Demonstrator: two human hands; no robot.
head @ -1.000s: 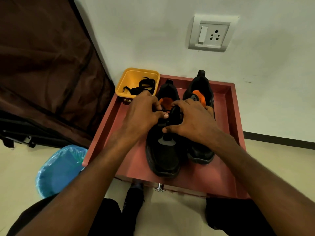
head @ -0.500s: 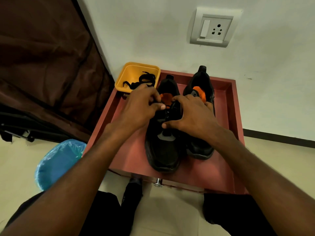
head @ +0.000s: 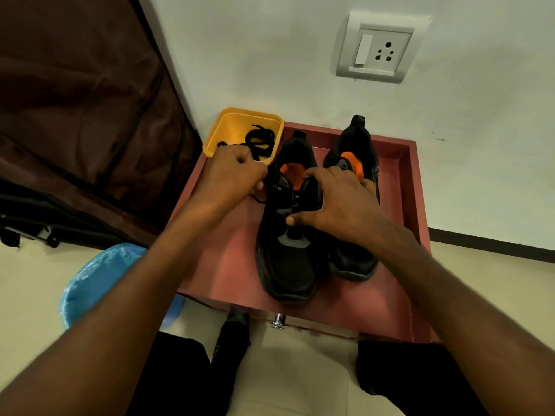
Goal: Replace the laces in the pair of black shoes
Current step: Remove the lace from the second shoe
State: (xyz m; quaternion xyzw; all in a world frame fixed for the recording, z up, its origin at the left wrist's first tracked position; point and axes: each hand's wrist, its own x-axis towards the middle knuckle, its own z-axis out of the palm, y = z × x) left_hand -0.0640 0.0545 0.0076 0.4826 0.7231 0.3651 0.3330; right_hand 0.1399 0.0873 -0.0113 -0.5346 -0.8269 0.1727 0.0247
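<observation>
**Lace being drawn from the left shoe**

On a red wooden tray [head: 399, 205], two black mesh shoes [head: 288, 256] stand side by side. The left hand [head: 231, 178], curled, pinches a thin black lace [head: 257, 199]. The right hand [head: 339, 205] rests with spread fingers, steadying the shoe. Pulling sideways may snag the lace in an eyelet or drag the shoe.

Shoes [head: 288, 235] on tray [head: 228, 259], tub [head: 240, 121] behind-left
</observation>
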